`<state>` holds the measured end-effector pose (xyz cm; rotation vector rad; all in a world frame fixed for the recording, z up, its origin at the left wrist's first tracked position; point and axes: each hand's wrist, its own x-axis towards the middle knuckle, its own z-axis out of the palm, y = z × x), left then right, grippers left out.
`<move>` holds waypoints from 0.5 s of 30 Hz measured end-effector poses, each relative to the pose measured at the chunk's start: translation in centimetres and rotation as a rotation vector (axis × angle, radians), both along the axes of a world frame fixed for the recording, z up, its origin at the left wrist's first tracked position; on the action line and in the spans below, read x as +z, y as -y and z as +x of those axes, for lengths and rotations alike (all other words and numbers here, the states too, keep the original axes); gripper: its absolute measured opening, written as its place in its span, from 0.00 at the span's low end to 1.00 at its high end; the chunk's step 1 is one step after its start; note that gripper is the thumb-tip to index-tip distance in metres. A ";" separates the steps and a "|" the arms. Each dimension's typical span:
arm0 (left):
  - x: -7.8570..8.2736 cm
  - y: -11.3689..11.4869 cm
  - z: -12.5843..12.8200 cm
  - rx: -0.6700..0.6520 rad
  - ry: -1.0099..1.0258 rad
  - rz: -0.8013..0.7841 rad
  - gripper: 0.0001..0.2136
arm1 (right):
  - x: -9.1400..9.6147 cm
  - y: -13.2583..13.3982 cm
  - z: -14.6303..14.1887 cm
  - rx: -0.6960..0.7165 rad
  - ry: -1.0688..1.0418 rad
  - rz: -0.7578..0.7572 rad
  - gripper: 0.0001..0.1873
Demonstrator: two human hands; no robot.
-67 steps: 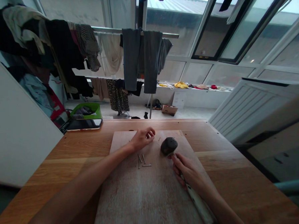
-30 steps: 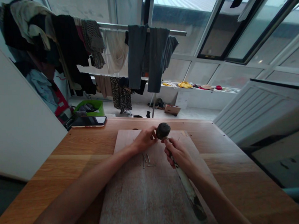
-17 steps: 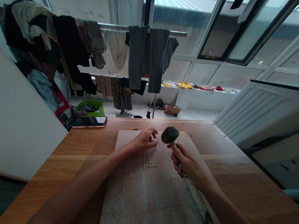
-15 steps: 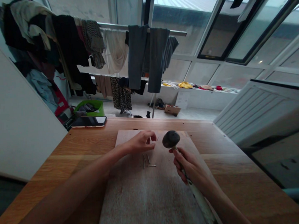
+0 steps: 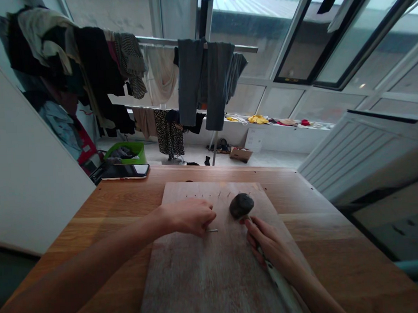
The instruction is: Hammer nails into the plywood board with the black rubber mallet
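Observation:
A wooden board [image 5: 208, 273] lies lengthwise before me. Along its far end runs a row of small dark dots, with a few thin nails [image 5: 228, 194] sticking up toward the right. My left hand [image 5: 193, 216] is down on the board's middle, its fingers curled in; their tips are hidden, so what they hold cannot be made out. One loose nail [image 5: 213, 230] pokes out beside those fingers. To the right, my right hand [image 5: 267, 240] is wrapped round the handle of a mallet with a black head [image 5: 241, 206], held close above the board.
The board rests on a wooden table [image 5: 325, 234]. A phone [image 5: 124, 171] lies at the far left corner. Beyond the table are a green basket [image 5: 140, 153], clothes hanging on a rack [image 5: 191, 82] and a cardboard box [image 5: 240, 154]. A white ribbed panel [image 5: 363, 153] stands at right.
My left hand has come back from the row of nails to the loose nails, covering most of them, and its fingers have curled in. The mallet has dropped slightly toward the board.

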<state>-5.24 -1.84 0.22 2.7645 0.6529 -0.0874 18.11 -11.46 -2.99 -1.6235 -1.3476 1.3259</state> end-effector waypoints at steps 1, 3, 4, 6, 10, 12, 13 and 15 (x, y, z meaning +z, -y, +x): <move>0.0 -0.2 0.0 -0.001 0.000 -0.006 0.05 | -0.1 0.0 0.1 0.001 -0.003 0.002 0.25; 0.2 -0.7 -0.2 0.011 0.024 -0.048 0.06 | -0.3 0.0 0.2 0.004 -0.010 0.009 0.25; 0.2 -1.1 -0.4 0.029 0.048 -0.080 0.08 | -0.4 0.0 0.3 0.007 -0.018 0.015 0.25; 0.3 -1.8 -0.9 0.071 0.101 -0.138 0.11 | -0.6 0.0 0.4 0.014 -0.042 0.021 0.24; 0.4 -2.2 -1.7 0.091 0.084 -0.127 0.08 | -0.8 0.0 0.4 0.001 -0.028 0.003 0.24; 0.3 -1.7 -1.6 0.095 0.024 -0.094 0.06 | -0.7 0.0 0.3 -0.010 -0.012 -0.003 0.24; 0.3 -1.4 -1.5 0.096 0.003 -0.084 0.06 | -0.6 0.0 0.2 -0.013 -0.012 -0.004 0.25; 0.1 -0.9 -1.1 0.089 -0.010 -0.081 0.04 | -0.6 0.0 0.2 -0.015 -0.024 -0.005 0.25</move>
